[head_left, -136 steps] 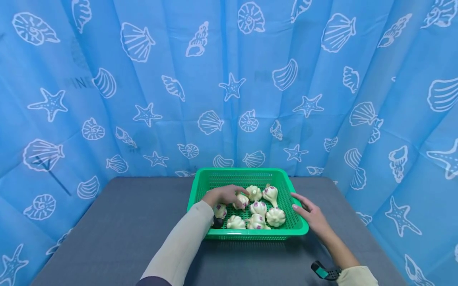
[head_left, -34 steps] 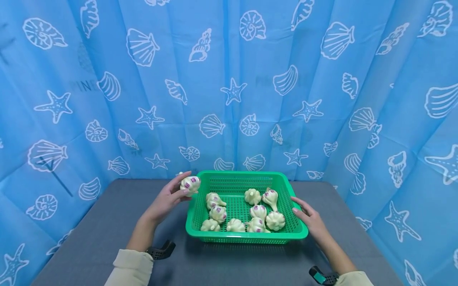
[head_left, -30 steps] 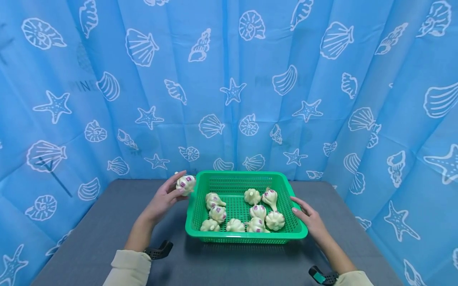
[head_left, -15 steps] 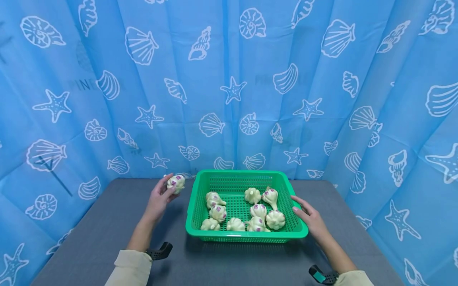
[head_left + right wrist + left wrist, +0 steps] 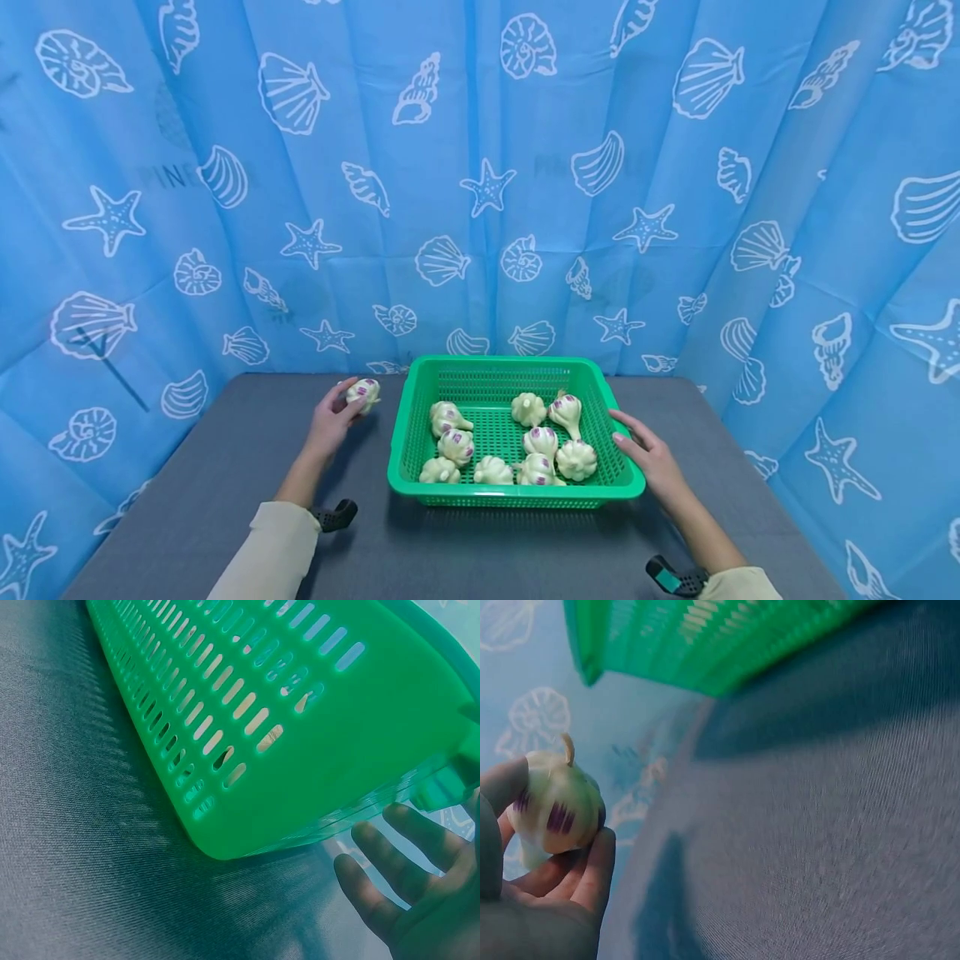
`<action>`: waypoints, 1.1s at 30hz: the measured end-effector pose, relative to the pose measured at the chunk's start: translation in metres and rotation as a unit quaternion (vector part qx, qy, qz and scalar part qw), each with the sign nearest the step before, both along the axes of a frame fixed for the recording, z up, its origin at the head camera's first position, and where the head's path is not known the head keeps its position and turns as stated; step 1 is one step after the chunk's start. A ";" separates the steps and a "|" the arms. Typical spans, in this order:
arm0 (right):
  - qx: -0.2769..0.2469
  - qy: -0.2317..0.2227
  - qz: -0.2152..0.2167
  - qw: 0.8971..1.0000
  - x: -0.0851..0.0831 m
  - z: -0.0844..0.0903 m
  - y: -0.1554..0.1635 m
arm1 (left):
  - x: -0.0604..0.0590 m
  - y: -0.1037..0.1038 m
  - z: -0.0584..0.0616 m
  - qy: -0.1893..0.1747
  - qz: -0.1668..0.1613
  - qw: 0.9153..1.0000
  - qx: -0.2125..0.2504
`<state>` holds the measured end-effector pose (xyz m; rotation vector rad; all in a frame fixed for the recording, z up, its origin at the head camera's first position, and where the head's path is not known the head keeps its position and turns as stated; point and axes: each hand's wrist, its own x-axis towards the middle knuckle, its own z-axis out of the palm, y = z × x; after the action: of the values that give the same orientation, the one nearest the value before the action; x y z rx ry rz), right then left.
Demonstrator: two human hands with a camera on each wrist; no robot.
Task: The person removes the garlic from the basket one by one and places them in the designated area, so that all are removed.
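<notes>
While gripped in left hand (image 5: 328,425): purple-marked garlic bulb (image 5: 364,394)
Right hand (image 5: 648,451): spread at rim of green perforated basket (image 5: 517,491)

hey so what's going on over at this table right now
A person's left hand holds a garlic bulb to the left of a green basket, which sits on a gray table. The right hand is at the basket's right rim. Nine other bulbs lie inside the basket.
</notes>
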<state>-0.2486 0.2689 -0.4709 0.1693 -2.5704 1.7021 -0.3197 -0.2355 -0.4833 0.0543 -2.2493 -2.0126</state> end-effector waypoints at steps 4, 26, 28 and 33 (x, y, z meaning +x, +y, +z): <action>0.001 0.004 -0.002 1.000 0.000 0.000 0.000 | -0.011 -0.004 -0.007 -0.015 0.011 1.000 -0.023; -0.011 0.003 0.009 1.000 0.000 0.002 0.001 | -0.034 -0.003 -0.011 -0.073 0.066 0.977 -0.188; -0.013 -0.002 0.007 1.000 0.000 0.004 0.000 | -0.034 -0.002 -0.009 -0.078 0.072 0.971 -0.213; -0.010 0.006 0.012 1.000 0.002 0.004 0.000 | -0.033 0.002 -0.007 -0.095 0.085 0.958 -0.256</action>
<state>-0.2469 0.2691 -0.4672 0.2103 -2.5528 1.7299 -0.3524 -0.2333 -0.4903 0.3903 -2.7039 -1.3405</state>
